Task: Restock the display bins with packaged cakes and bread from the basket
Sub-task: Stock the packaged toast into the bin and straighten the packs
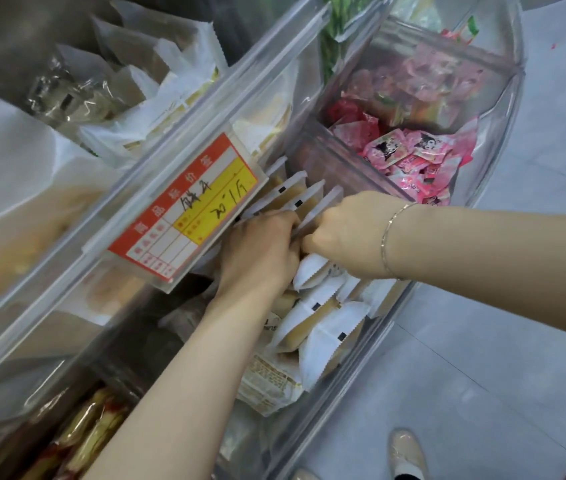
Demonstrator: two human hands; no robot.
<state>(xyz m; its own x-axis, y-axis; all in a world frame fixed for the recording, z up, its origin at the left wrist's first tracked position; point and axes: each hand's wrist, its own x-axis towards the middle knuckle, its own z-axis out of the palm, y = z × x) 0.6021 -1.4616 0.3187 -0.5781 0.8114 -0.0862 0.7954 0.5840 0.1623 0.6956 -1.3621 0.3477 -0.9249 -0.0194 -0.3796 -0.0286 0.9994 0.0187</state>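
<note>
A white packaged cake (319, 211) stands on edge in the clear display bin (375, 344), pinched in the right hand (338, 228). The left hand (260, 251), just beside it, presses curled fingers against the row of upright packets (292, 197). More white packets (319, 323) lie below both hands; pink sweets (413, 157) fill the compartment beyond them.

A red-bordered price tag (184, 209) hangs in a clear holder on the front rail of the upper display bin; its header reads "商品标价签" in white characters, and on its yellow panel a handwritten price looks like "20/斤" (seen rotated, so uncertain). The small print on the wrappers is too blurred to read.
</note>
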